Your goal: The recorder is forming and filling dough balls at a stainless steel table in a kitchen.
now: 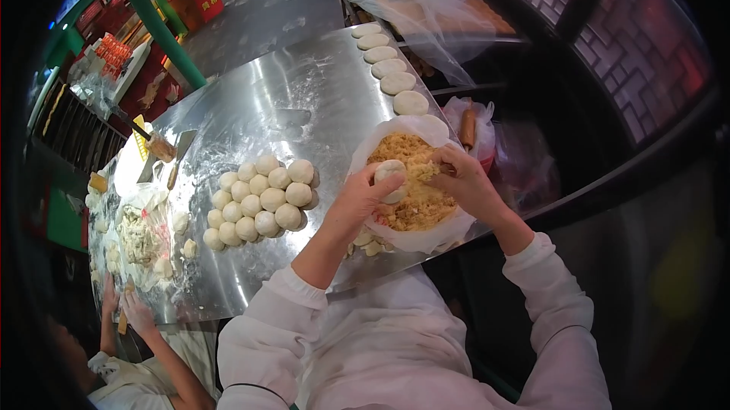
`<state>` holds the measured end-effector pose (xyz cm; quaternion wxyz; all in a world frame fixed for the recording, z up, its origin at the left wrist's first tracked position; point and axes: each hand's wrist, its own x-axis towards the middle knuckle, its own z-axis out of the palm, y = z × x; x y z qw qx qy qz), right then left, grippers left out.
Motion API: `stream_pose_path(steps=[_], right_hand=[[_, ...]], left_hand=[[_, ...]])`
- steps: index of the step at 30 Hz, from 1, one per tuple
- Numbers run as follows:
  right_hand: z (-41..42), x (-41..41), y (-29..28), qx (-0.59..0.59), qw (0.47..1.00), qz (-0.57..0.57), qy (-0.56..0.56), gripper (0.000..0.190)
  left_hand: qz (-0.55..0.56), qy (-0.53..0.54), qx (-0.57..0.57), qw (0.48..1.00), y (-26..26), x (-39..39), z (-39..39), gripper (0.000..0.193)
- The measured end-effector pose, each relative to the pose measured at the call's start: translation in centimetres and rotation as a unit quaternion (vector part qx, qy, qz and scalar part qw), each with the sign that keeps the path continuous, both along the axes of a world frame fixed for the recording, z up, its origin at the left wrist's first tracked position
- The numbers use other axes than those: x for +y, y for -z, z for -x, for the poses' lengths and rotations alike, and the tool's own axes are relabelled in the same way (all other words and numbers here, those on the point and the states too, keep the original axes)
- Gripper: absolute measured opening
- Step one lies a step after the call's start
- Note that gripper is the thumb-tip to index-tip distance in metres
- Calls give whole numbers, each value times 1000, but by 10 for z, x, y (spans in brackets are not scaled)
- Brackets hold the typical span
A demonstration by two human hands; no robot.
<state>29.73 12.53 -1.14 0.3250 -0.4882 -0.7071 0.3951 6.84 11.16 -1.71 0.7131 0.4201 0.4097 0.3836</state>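
My left hand [363,200] holds a round of pale dough [391,169] over a plastic-lined container [365,150], thumb lying across the dough's face. A crumbly golden-brown filling [419,213] lies heaped inside that container. Just to the right, my right hand [466,182] pinches a clump of the filling [425,172] between thumb and fingers, close beside the dough. Both hands are above the filling. Small dough pieces [372,245] show by the container's near left side, partly hidden by the liner and my left wrist.
Several dough balls [251,206] sit grouped on the steel table [336,96]. Flattened dough rounds [397,83] line its right edge. A co-worker's hands [137,313] hold a rolling pin at left. A wooden-handled blade [181,150] lies beyond. A plastic-draped rack [433,8] stands at back right.
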Motion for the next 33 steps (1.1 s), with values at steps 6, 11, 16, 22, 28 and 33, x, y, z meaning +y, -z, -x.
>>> stream_pose_path(steps=[6, 11, 16, 22, 28, 33], right_hand=[[16, -5, 14, -3, 980, -196, -9, 33], [-3, -1, 16, -42, 986, -159, -15, 40], [10, -16, 14, -95, 979, -179, -5, 37], [29, -11, 14, -31, 976, -208, 59, 20], [26, -7, 6, -8, 980, -195, 42, 21], [17, -8, 5, -9, 981, -195, 20, 42]], left_hand=[[-25, 5, -31, 999, 27, 13, -35, 43], [-40, -78, -31, 996, 35, 18, -30, 32], [-37, -98, -67, 992, 28, 17, -20, 27], [-11, -56, -147, 988, 11, 1, -33, 33], [14, -69, -151, 986, 8, -2, -28, 35], [30, -41, -243, 969, 2, -2, -15, 39]])
